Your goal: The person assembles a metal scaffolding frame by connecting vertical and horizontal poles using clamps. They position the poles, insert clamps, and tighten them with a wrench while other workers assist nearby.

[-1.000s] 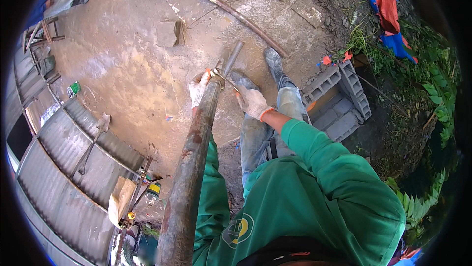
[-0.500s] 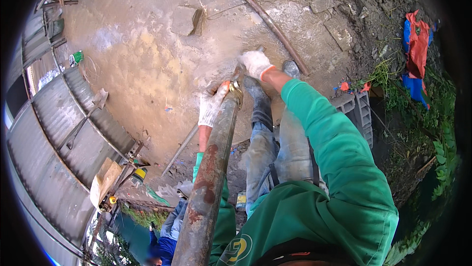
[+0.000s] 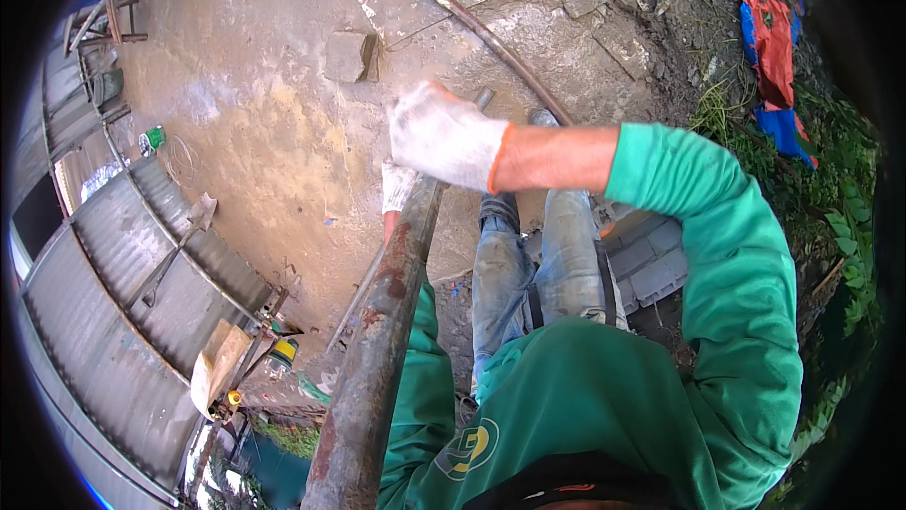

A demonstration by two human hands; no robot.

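Slanting up from the lower edge comes the rusty metal pipe [image 3: 377, 321], closest of all, its far end around the middle of the view. Out to the right goes the green sleeve [image 3: 741, 236], elbow bent wide, and the bare forearm [image 3: 562, 156] lies almost level, pointing left. On the end of it, the right hand [image 3: 448, 137], gloved and blurred, is right over the pipe's far end; fingers look curled, but whether they grip anything, I cannot tell. Partly behind it, the left hand [image 3: 398, 187] is just beside the pipe, fingers hidden, so no telling its grip either. Beyond the pipe, legs in jeans [image 3: 500, 274], with grey blocks [image 3: 651, 255] to their right. Over left, near the corrugated sheets [image 3: 142, 255], what looks like a yellow and green tub [image 3: 282, 351]; farther up, a green-and-white tin [image 3: 151, 140], contents of both too small to make out. Farthest out, a stone slab [image 3: 347, 57] and a long curved pipe [image 3: 491, 43] on the ground [image 3: 255, 57].
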